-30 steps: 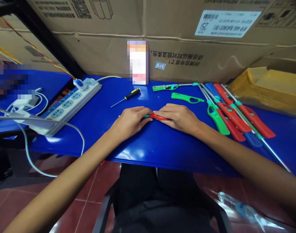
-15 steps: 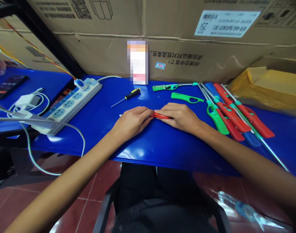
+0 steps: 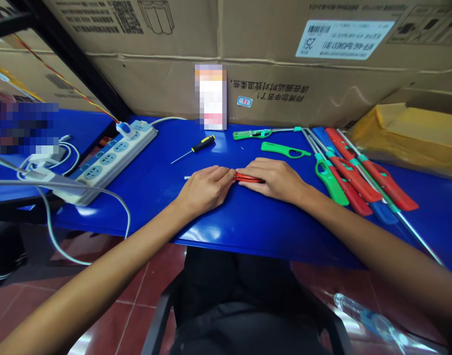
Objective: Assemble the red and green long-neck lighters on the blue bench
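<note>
Both my hands grip a red long-nosed lighter [image 3: 247, 178] low over the blue table. My left hand [image 3: 207, 185] is closed round its front part, and a short metal tube end pokes out to the left. My right hand [image 3: 276, 176] is closed on the handle, where a dark gap runs between the two red shell halves. Fingers hide most of the lighter. Behind my hands lie a black and yellow screwdriver [image 3: 203, 143], an opened green lighter [image 3: 251, 134] with inner parts showing, and a loose green shell half [image 3: 285, 149].
Several red, green and blue lighters [image 3: 359, 172] lie in a pile on the right. A power strip [image 3: 111, 158] with white cables is on the left. Cardboard boxes [image 3: 174, 84] form the back wall, with a yellow-taped package [image 3: 414, 128] at right. A plastic bottle [image 3: 374, 320] lies on the floor.
My left hand's fingers have shifted slightly and draw closer together over the lighter's front. My right hand keeps its hold. The view has moved a little.
</note>
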`<state>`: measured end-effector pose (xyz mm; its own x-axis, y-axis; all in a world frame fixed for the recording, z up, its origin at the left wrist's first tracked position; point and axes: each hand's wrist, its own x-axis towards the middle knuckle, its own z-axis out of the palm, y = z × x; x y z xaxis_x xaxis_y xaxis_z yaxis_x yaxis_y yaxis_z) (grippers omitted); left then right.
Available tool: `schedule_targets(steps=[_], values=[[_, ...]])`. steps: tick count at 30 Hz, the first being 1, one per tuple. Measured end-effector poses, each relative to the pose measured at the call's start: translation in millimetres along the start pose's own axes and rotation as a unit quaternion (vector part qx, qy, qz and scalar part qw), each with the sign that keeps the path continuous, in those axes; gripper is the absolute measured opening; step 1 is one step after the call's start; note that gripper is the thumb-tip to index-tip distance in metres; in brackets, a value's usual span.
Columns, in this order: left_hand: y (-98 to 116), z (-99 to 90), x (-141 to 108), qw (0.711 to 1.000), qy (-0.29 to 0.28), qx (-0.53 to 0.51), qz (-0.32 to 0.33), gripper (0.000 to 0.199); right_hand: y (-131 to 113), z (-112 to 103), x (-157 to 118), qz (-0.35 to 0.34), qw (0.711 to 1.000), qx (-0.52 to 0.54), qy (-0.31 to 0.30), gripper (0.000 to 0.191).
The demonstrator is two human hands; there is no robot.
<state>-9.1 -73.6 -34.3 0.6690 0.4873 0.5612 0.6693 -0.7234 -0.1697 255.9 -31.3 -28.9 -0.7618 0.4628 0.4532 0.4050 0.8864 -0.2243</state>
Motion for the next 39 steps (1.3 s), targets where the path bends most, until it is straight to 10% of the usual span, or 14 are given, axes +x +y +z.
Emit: schedule_targets(steps=[15, 39], values=[[1, 7.9, 1, 0.991, -0.024, -0.095, -0.093, 0.018, -1, 2, 1, 0.045, 0.998, 0.034, 0.003, 0.023], [-12, 2.8, 0, 0.989, -0.048, -0.123, -0.064, 0.021, 3, 1, -1, 0.013, 0.999, -0.028, -0.020, 0.030]])
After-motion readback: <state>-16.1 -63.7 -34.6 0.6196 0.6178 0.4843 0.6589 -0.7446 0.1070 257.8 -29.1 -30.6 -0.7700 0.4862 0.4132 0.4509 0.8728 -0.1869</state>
